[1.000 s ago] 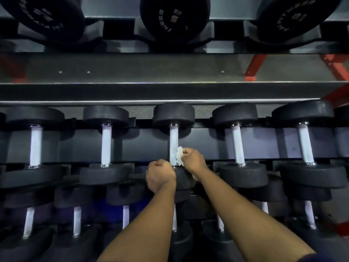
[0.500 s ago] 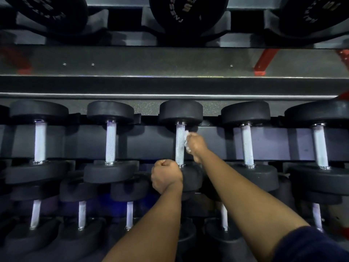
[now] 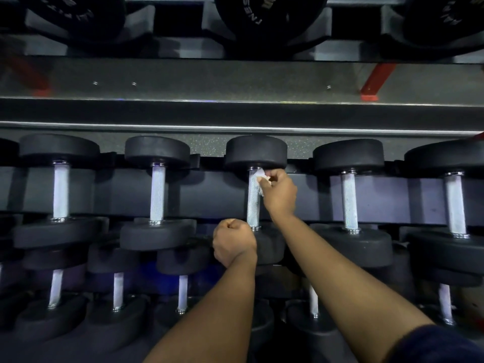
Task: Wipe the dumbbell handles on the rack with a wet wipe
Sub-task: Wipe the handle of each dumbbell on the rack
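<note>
Five dumbbells lie side by side on the middle shelf of the rack [image 3: 235, 111], their handles running front to back. Above and behind them, past the crossbeam, larger dumbbells [image 3: 269, 22] sit on the upper shelf. Below and nearer, a lower row of dumbbells [image 3: 117, 292] fills the next shelf down. At the centre dumbbell [image 3: 255, 150], the right hand [image 3: 279, 195] holds a wet wipe [image 3: 260, 176] against the right side of the handle [image 3: 253, 205], at its far end beside the far head. The left hand [image 3: 233, 242] sits at the handle's near end, just to its left, over the near head.
</note>
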Action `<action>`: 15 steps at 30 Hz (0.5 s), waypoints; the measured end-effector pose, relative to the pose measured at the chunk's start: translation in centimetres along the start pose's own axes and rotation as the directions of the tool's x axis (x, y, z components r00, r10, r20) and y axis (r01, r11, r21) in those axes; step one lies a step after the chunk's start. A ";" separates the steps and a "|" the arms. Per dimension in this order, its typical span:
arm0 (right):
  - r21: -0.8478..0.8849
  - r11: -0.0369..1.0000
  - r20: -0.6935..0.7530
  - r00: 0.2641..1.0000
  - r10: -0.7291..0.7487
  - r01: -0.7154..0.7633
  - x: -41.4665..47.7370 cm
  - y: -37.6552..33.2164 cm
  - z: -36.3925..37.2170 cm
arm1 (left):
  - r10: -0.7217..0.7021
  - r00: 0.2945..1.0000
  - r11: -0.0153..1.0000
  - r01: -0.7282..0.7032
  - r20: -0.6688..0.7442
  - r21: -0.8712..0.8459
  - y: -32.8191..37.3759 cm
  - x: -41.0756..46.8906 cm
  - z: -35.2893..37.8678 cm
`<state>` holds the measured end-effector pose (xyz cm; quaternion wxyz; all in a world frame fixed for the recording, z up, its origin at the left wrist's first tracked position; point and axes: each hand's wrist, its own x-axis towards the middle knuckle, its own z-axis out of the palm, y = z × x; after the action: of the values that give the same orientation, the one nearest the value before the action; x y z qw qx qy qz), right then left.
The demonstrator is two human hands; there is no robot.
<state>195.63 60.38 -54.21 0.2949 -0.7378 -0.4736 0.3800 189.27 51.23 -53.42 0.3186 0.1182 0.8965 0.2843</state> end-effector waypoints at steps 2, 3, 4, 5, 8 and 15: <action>-0.045 0.987 0.084 0.985 -0.150 0.154 -1.4 0.5 -0.2 | 0.000 1.000 1.000 0.000 -0.002 0.003 -0.1 0.1 0.0; -0.098 0.969 0.191 0.959 -0.207 0.229 -2.2 0.9 -0.3 | -0.001 1.000 1.000 0.001 -0.001 0.005 -0.1 0.0 0.0; -0.165 0.941 0.328 0.916 -0.231 0.296 -3.0 1.2 -0.4 | -0.001 1.000 1.000 0.001 0.002 0.008 -0.1 0.0 -0.1; -0.234 0.902 0.453 0.861 -0.230 0.363 -3.7 1.6 -0.3 | -0.004 1.000 1.000 0.003 0.005 0.010 0.0 0.1 -0.1; -0.388 0.798 0.588 0.790 -0.172 0.462 -3.9 1.5 -0.4 | -0.018 1.000 1.000 0.018 0.004 -0.002 -0.1 0.0 0.0; -0.549 0.402 0.533 0.677 -0.507 0.733 0.3 -1.5 -1.5 | -0.007 1.000 1.000 0.007 -0.025 -0.018 -0.1 0.1 0.2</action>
<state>196.24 61.08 -52.23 0.0255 -0.4938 -0.8610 0.1194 189.32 51.24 -53.62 0.3093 0.1086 0.8982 0.2928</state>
